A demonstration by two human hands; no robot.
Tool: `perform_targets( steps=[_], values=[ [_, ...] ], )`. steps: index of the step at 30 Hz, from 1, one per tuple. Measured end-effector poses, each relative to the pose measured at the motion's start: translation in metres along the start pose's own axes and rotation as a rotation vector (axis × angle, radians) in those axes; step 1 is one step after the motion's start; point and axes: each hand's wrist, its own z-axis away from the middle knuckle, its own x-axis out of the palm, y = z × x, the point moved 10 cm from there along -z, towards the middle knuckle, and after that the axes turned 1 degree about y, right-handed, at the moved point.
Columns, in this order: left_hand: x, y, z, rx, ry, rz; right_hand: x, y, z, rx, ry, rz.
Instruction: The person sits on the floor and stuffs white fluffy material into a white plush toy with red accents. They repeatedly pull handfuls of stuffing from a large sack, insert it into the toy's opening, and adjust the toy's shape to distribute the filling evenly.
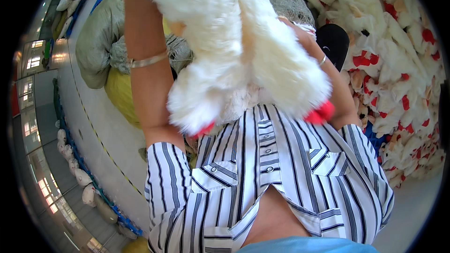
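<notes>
A white, long-furred plush toy (pixel 225 42) hangs up close in front of my chest. Two leg-like parts point down, each with red at its tip; its top runs out past the upper edge. My left forearm reaches up along the toy's left side, a bangle at the wrist, and the hand lies beyond the upper edge. On the other side my right hand (pixel 300 35) lies against the toy's right edge, its fingers hidden behind the fur. Whether it grips the toy does not show.
A large heap of white plush pieces with red parts (pixel 370 61) fills the right side. Bulging grey-green sacks (pixel 101 37) and a yellow sack (pixel 121 96) stand left of my arm. A dark rounded object (pixel 333 44) sits beside my right wrist. White bundles (pixel 83 178) line the far-left wall.
</notes>
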Motion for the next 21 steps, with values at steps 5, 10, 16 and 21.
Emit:
perform_targets(
  steps=[5,10,16,21],
  values=[
    [0.06,-0.122,0.028,0.308,-0.34,-1.043,-0.016,0.036,0.041,0.173,0.277,-0.267],
    [0.131,-0.194,0.107,0.258,-0.884,-0.416,-0.03,0.017,0.064,-0.352,0.185,0.759],
    [0.106,-0.221,0.108,0.091,-0.815,-0.475,-0.019,-0.031,0.046,0.16,0.191,0.563],
    [0.091,-0.238,0.105,-0.06,-0.722,-0.497,-0.016,-0.049,0.054,-0.004,0.357,0.346]
  ],
)
